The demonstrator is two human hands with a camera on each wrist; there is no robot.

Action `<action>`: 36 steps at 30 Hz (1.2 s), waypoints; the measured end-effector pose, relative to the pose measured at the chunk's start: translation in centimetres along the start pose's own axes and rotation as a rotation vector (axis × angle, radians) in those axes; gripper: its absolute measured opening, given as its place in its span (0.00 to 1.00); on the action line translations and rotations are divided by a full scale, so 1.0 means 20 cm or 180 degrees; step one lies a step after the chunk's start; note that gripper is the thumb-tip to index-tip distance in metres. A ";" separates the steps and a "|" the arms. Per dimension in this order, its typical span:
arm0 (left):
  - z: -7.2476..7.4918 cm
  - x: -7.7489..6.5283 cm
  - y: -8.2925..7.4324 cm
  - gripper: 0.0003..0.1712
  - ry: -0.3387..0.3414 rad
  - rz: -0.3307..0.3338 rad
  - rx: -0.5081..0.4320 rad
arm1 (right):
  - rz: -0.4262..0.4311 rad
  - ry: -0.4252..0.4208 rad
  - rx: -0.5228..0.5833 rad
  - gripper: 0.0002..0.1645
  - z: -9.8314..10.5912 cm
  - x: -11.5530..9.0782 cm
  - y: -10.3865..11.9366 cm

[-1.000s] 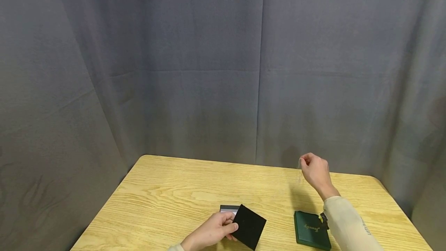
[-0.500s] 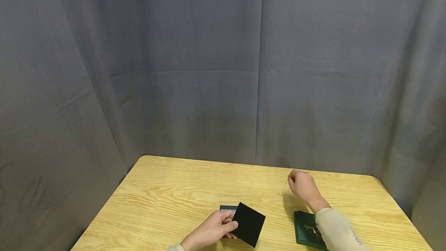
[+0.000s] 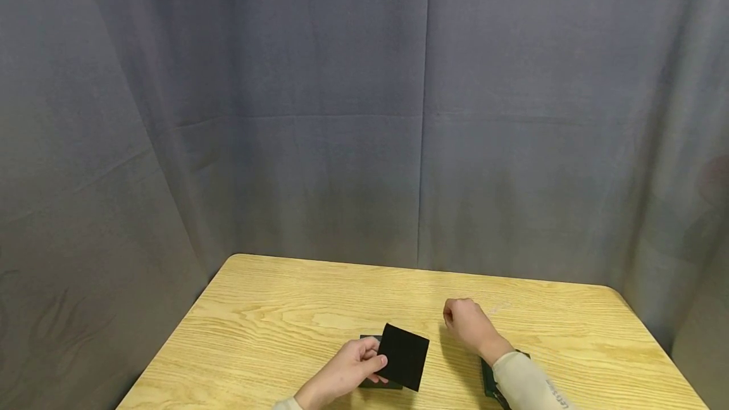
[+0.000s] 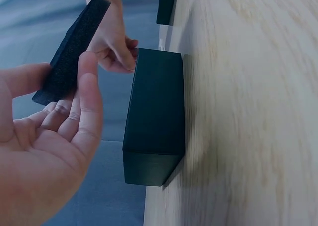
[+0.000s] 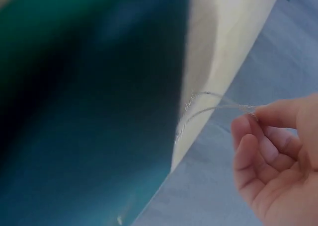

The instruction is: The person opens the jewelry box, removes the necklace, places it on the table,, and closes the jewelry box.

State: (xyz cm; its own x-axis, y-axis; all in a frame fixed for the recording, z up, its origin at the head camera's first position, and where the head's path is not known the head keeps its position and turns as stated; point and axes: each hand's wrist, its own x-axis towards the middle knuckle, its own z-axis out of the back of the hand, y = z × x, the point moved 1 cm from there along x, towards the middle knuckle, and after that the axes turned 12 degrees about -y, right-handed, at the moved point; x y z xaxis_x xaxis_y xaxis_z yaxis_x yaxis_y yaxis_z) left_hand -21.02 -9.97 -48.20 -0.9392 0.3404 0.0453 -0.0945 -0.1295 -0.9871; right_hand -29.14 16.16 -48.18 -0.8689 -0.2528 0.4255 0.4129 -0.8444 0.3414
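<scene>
In the head view my left hand (image 3: 347, 369) holds a square black foam pad (image 3: 404, 357), thumb on its face and fingers behind. The left wrist view shows the pad (image 4: 69, 52) edge-on, tilted above a dark green box (image 4: 154, 107) on the table. Over to the right, my right hand (image 3: 469, 328) is raised above the wood. Between its thumb and forefinger it pinches a fine silvery chain (image 5: 213, 101), which trails off in a loop in the right wrist view. The green jewelry lid (image 3: 488, 379) lies on the table, mostly hidden by my right sleeve.
The wooden table (image 3: 273, 315) has rounded far corners. Grey curtains (image 3: 342, 144) hang right behind its far edge and along both sides.
My right hand has come left and nearer with the chain, its forearm now covering most of the green lid. My left hand has shifted the black pad slightly left and up.
</scene>
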 end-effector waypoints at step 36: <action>0.01 0.03 0.01 0.11 -0.0328 0.0055 -0.0086 | 0.0376 0.0648 0.0154 0.11 -0.11 -0.05 0.02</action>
State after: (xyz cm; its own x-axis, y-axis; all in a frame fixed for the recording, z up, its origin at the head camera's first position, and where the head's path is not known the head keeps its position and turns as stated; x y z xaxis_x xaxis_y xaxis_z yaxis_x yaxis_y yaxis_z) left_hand -21.71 -9.97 -48.43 -0.9697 0.2405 0.0424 -0.0704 -0.1088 -0.9916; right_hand -28.59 15.04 -50.30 -0.8489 -0.4426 0.2889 0.5233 -0.7809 0.3412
